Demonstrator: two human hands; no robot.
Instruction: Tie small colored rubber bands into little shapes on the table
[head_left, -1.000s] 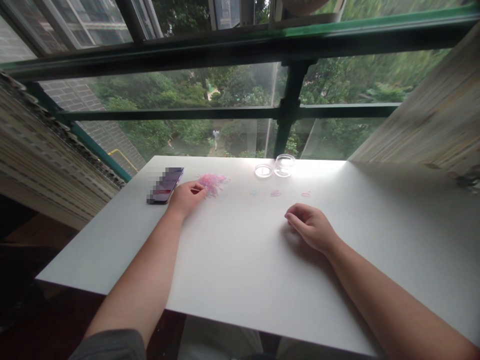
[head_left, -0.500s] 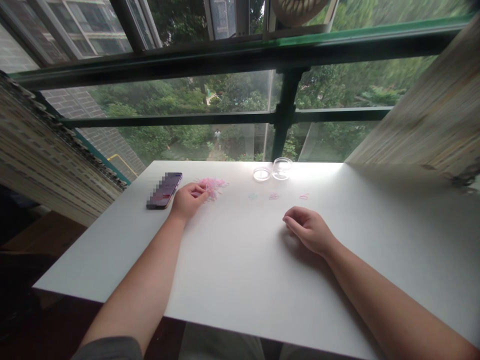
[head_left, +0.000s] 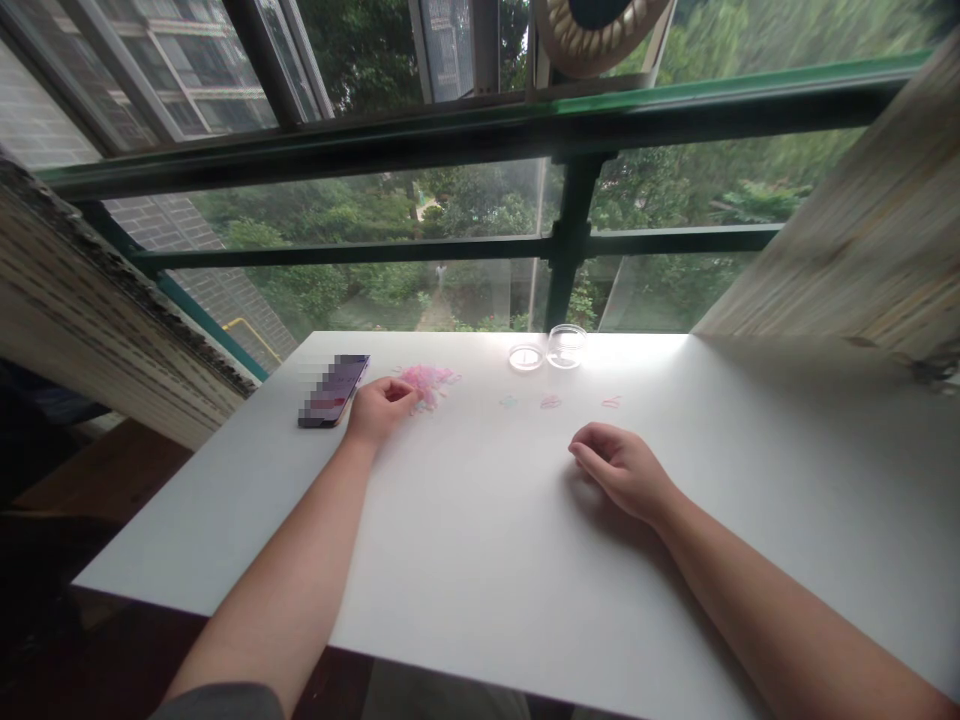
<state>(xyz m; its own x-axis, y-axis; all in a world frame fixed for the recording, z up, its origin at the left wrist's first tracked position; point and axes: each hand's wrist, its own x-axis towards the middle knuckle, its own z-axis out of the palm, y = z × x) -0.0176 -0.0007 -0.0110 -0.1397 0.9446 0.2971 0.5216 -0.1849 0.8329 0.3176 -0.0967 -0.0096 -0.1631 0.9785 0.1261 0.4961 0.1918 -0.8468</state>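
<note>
Pink pile (head_left: pixel 429 379), left hand (head_left: pixel 375 410) pinched at its edge, right hand (head_left: pixel 624 468) loosely curled — both grips unclear

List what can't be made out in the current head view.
All in the head view:
Left hand: whether it pinches a piece; fingertips blend into the pile, too small to tell.
Right hand: whether it holds anything; its curled fingers hide the palm.
Pile: piece count; too small, overlapping.
Phone: full screen content; a pixel mosaic masks part.
Right arm: upper part, cut off by the picture edge.
</note>
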